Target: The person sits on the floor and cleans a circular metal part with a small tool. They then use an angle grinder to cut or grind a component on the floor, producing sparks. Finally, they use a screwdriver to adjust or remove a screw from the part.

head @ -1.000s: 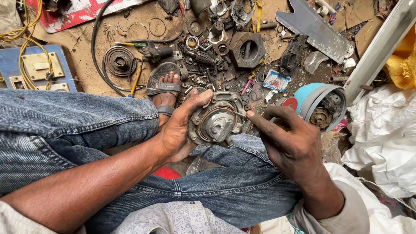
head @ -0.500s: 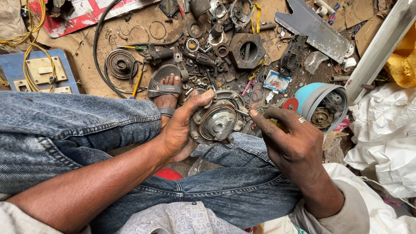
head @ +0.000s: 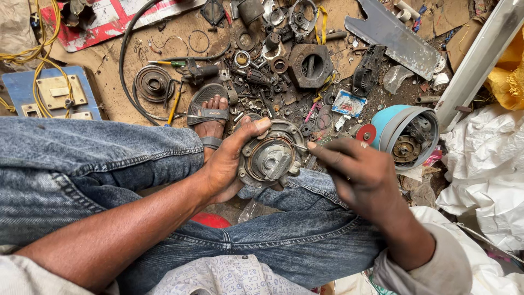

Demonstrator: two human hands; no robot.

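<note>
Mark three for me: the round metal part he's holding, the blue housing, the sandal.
round metal motor part (head: 270, 158), head view, on its grey centre block.
blue housing (head: 394, 123), head view, on its blue outer shell.
sandal (head: 207, 113), head view, on the strap across the foot.

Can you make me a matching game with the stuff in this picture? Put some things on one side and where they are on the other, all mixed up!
Things:
1. round metal motor part
2. blue motor housing
3. sandal
4. blue board

Places:
A. on the foot, on the brown floor
B. far left, with yellow wires on it
C. held in the left hand over the jeans
D. on the floor beyond the right hand, beside the white cloth

Pairs: 1-C, 2-D, 3-A, 4-B
</note>
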